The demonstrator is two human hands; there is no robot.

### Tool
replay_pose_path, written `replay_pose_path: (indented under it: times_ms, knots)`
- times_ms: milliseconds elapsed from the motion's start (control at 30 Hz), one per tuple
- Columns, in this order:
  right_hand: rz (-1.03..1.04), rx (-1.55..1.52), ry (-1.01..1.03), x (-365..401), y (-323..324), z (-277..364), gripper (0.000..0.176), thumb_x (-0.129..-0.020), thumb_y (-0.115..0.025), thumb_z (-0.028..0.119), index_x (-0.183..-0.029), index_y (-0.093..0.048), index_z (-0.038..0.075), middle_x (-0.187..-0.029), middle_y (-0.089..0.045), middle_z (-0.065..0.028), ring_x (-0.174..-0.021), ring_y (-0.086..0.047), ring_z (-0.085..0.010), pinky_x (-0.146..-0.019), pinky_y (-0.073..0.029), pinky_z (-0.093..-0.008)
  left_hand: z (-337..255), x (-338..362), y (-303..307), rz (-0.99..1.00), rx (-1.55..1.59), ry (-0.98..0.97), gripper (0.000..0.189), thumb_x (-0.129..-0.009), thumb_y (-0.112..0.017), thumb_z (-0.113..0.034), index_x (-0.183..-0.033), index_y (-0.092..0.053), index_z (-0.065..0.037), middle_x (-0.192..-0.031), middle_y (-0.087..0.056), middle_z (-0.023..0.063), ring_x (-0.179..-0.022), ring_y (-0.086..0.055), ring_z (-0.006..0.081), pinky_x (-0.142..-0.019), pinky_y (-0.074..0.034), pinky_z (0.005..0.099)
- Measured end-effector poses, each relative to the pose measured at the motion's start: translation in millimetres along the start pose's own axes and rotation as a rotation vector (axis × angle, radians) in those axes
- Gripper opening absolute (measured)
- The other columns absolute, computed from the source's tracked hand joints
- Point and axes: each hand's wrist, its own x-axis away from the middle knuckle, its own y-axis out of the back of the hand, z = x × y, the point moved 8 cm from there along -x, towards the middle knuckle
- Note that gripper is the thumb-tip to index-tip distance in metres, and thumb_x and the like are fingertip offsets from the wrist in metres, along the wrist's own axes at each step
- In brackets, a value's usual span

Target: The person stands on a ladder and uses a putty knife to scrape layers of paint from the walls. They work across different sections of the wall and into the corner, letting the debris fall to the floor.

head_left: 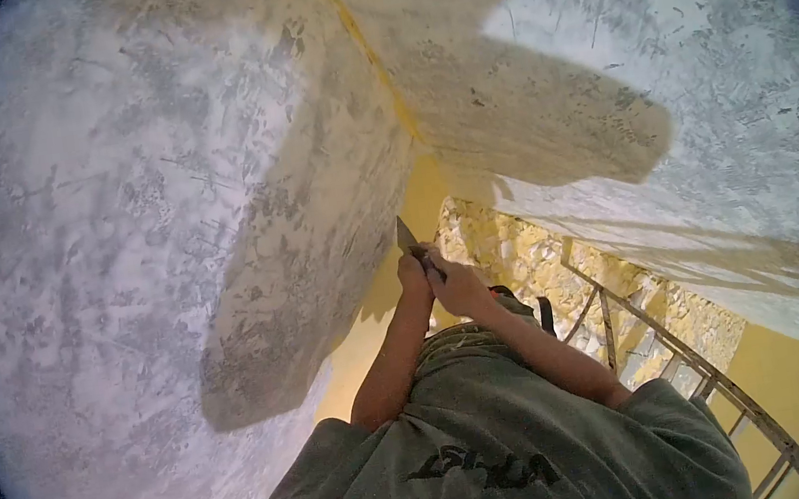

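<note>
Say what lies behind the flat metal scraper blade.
A yellow painted strip between mottled grey plastered surfaces. The left hand and right hand hide the scraper blade's handle.

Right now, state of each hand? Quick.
Left hand: closed, grip on the scraper just below its blade.
Right hand: closed on the same scraper's handle, beside the left.

Mottled grey-white wall (pixel 95 239), seemingly olive shirt (pixel 485 440)
</note>
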Motion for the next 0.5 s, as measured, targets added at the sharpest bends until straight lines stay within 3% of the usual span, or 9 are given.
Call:
replay_pose_path:
  times_ms: [33, 100, 133, 200, 233, 300, 333, 433, 500]
  knots:
    - [0.022, -0.016, -0.015, 5.4, -8.6, -2.1, 0.043, -0.086, -0.041, 0.030, -0.122, -0.048, 0.006, -0.092, -0.058, -0.0283, -0.088, -0.056, -0.0418, -0.078, -0.044, -0.0435, -9.9, 15.3, 2.4, -0.012, -0.007, 0.000, 0.028, -0.091, -0.028, -0.019, -0.085, -0.049, -0.001, -0.075, -0.051, 0.0078, -0.063, -0.051, 0.0188, -0.056, -0.045, 0.0301]
    - [0.013, -0.053, 0.001, 11.6, -25.8, -2.1, 0.044, -0.086, -0.041, 0.030, -0.124, -0.045, 0.007, -0.090, -0.058, -0.0286, -0.087, -0.056, -0.0420, -0.077, -0.044, -0.0439, -32.2, 71.4, -16.2, 0.099, 0.320, 0.143, 0.022, -0.092, -0.034, -0.020, -0.086, -0.046, -0.002, -0.073, -0.044, 0.0055, -0.064, -0.046, 0.0190, -0.057, -0.041, 0.0306]
    - [-0.010, -0.076, 0.019, 16.3, -34.1, -1.9, 0.046, -0.087, -0.041, 0.029, -0.127, -0.041, 0.009, -0.088, -0.058, -0.0289, -0.086, -0.056, -0.0421, -0.076, -0.044, -0.0444, -36.8, 83.5, -14.3, 0.087, 0.299, 0.153, 0.022, -0.092, -0.034, -0.020, -0.086, -0.046, -0.002, -0.073, -0.044, 0.0055, -0.064, -0.046, 0.0190, -0.057, -0.041, 0.0306]
    - [-0.083, -0.124, 0.060, 22.3, -43.7, 0.8, 0.048, -0.087, -0.041, 0.027, -0.131, -0.036, 0.012, -0.087, -0.058, -0.0293, -0.085, -0.056, -0.0430, -0.076, -0.044, -0.0461, -54.4, 87.6, -8.2, 0.049, -0.123, 0.027, 0.021, -0.092, -0.035, -0.019, -0.083, -0.045, -0.004, -0.069, -0.042, 0.0041, -0.060, -0.044, 0.0166, -0.054, -0.040, 0.0281]
    - [-0.091, -0.146, 0.043, 24.5, -47.5, -1.0, 0.048, -0.087, -0.041, 0.027, -0.131, -0.036, 0.012, -0.087, -0.058, -0.0293, -0.085, -0.056, -0.0430, -0.076, -0.044, -0.0461, -52.4, 82.3, -1.1, 0.049, -0.148, 0.041, 0.021, -0.092, -0.035, -0.019, -0.083, -0.045, -0.004, -0.069, -0.042, 0.0041, -0.060, -0.044, 0.0166, -0.054, -0.040, 0.0281]
    - [-0.086, -0.155, 0.020, 35.7, -60.0, -5.2, 0.047, -0.087, -0.041, 0.026, -0.132, -0.036, 0.013, -0.085, -0.058, -0.0287, -0.082, -0.056, -0.0435, -0.074, -0.044, -0.0463, -42.4, 74.3, 18.2, 0.098, -0.130, 0.088, 0.033, -0.093, -0.027, -0.025, -0.081, -0.051, -0.004, -0.060, -0.048, 0.0040, -0.053, -0.048, 0.0168, -0.053, -0.043, 0.0269]
    - [-0.173, -0.105, 0.084, 47.1, -61.2, -0.2, 0.047, -0.087, -0.042, 0.026, -0.132, -0.035, 0.015, -0.080, -0.059, -0.0280, -0.076, -0.057, -0.0433, -0.069, -0.045, -0.0466, -46.8, 91.7, 14.9, 0.100, -0.145, 0.095, 0.033, -0.093, -0.027, -0.025, -0.081, -0.051, -0.004, -0.060, -0.048, 0.0040, -0.053, -0.048, 0.0168, -0.053, -0.043, 0.0269]
    - [-0.121, -0.070, 0.070, 75.6, -93.1, -0.9, 0.047, -0.087, -0.043, 0.027, -0.132, -0.035, 0.017, -0.075, -0.058, -0.0272, -0.070, -0.057, -0.0427, -0.066, -0.045, -0.0468, -62.4, 129.5, 41.8, -0.014, -0.178, 0.064, 0.035, -0.094, -0.028, -0.029, -0.082, -0.050, -0.004, -0.060, -0.048, 0.0035, -0.051, -0.047, 0.0160, -0.052, -0.043, 0.0271]
    - [-0.073, -0.149, 0.048, 93.7, -114.7, 1.2, 0.046, -0.087, -0.043, 0.026, -0.132, -0.035, 0.019, -0.071, -0.056, -0.0277, -0.068, -0.056, -0.0426, -0.065, -0.044, -0.0477, -56.0, 144.9, 55.6, 0.204, 0.089, 0.171, 0.036, -0.095, -0.030, -0.032, -0.083, -0.051, -0.006, -0.063, -0.050, 0.0038, -0.052, -0.047, 0.0159, -0.051, -0.043, 0.0281]
